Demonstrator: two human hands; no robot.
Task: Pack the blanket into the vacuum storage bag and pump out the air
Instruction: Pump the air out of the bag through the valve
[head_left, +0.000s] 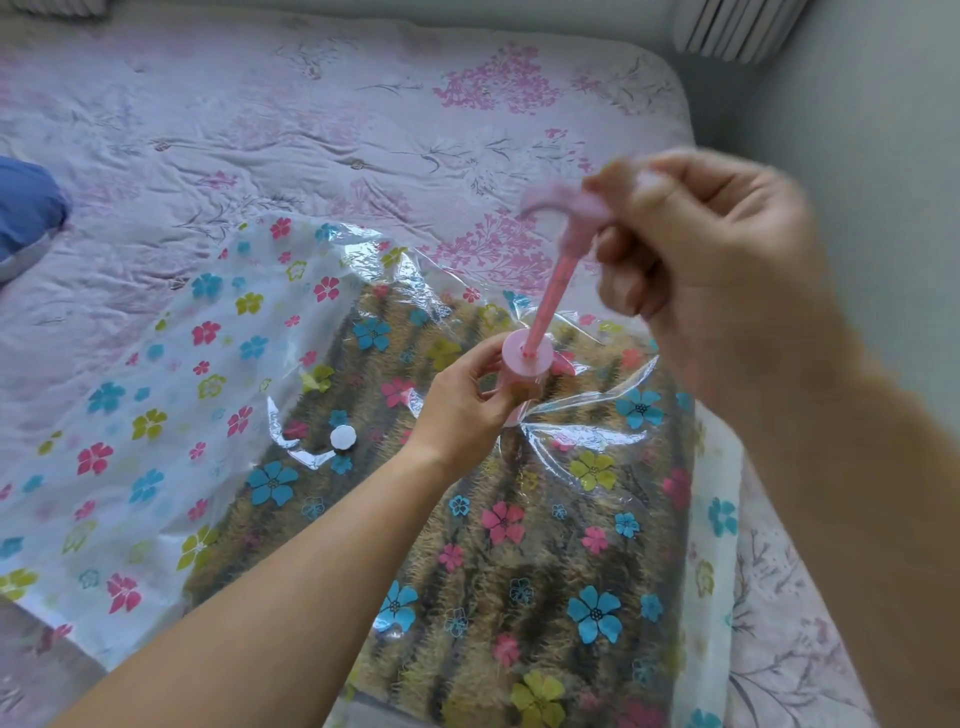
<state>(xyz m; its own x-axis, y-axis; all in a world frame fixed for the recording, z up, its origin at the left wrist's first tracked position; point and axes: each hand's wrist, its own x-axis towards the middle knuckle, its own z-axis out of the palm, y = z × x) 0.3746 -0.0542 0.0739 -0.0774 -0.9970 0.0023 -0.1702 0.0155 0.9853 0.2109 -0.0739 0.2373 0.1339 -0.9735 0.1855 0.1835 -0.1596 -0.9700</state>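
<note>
A clear vacuum storage bag (171, 395) printed with coloured flowers lies on the bed. Inside it lies a brown-and-dark striped fuzzy blanket (519, 571). A pink hand pump (524, 358) stands upright on the bag's upper middle. My left hand (467, 400) grips the pump's barrel just under its round top. My right hand (711, 260), blurred, is closed on the pink T-handle (561, 205), with the pump rod (545, 301) drawn well out. The plastic puckers around the pump's base. A small white cap (343, 437) rests on the bag to the left of the pump.
The bed is covered by a pink floral sheet (311, 130). A blue pillow (26, 208) lies at the left edge. A grey wall (857, 130) runs along the bed's right side, and a radiator (737, 26) stands in the far corner.
</note>
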